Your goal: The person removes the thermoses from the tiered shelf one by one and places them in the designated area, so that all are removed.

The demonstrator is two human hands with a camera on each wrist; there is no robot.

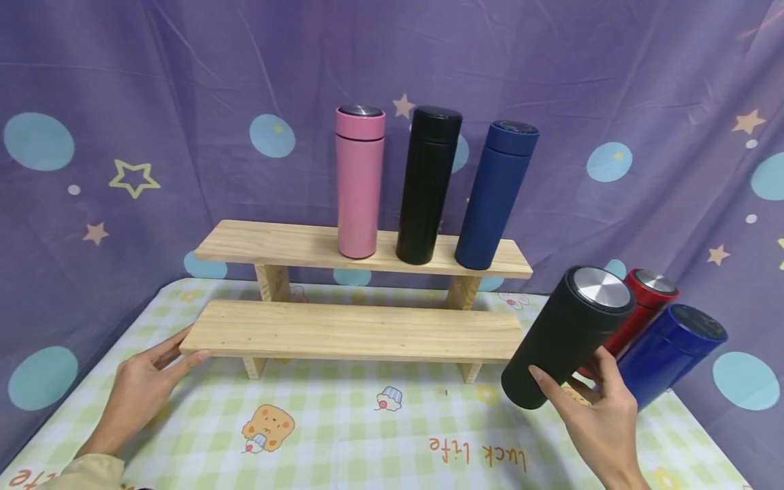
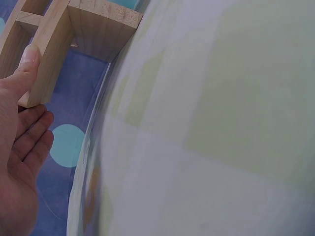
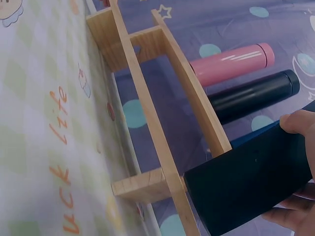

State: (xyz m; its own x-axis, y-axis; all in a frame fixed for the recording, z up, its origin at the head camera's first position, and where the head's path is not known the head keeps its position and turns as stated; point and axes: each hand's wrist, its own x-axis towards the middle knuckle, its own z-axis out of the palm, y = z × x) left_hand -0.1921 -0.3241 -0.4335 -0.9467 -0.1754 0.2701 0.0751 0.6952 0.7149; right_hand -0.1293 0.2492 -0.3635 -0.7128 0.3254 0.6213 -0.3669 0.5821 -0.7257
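The right hand [image 1: 603, 415] has its fingers curled round a fat, round black bottle with a shiny silver top [image 1: 551, 347], held up just beside the right end of the pale wooden two-step shelf [image 1: 355, 331]; the left hand [image 1: 143, 381] pinches the shelf's left end. Tall, round pink [image 1: 358, 194], black [image 1: 425, 190] and dark blue [image 1: 495, 201] bottles stand on the shelf's top board. It looks like the carrying step, so the next move probably needs a straight bottle, a soft landing on the shelf's low board and a steady left hand.
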